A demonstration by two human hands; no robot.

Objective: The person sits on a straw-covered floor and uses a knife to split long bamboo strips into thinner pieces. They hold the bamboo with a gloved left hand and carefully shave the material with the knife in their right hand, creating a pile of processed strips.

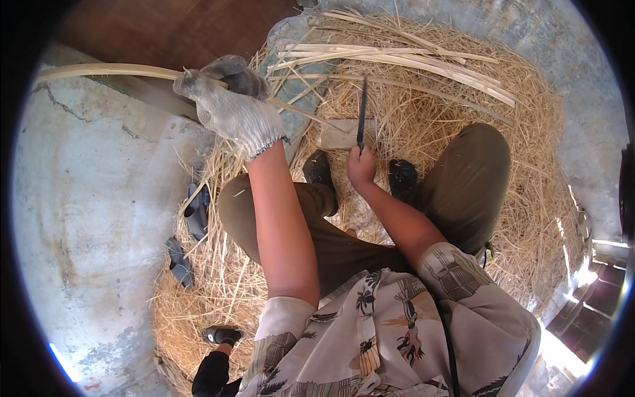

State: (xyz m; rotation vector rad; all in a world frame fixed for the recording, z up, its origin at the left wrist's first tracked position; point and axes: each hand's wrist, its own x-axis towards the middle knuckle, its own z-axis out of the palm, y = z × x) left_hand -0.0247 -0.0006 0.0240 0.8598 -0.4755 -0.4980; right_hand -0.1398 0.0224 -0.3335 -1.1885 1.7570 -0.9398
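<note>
My left hand (228, 106), in a dirty white knit glove, grips a long pale strip of split bamboo (116, 69). The strip reaches out to the far left, and a thinner end comes out to the right of the glove. My bare right hand (361, 167) is closed round the handle of a knife (362, 109). Its narrow dark blade points away from me, apart from the strip. Beneath the blade, a pale rectangular block (340, 133) lies on the shavings between my dark-shod feet.
Shavings (529, 152) cover the ground around me. Several split strips (410, 61) lie across them at the far side. Grey sandals (197, 212) sit by the pale concrete (86, 198) at left. Another person's foot (221, 335) shows at the lower left.
</note>
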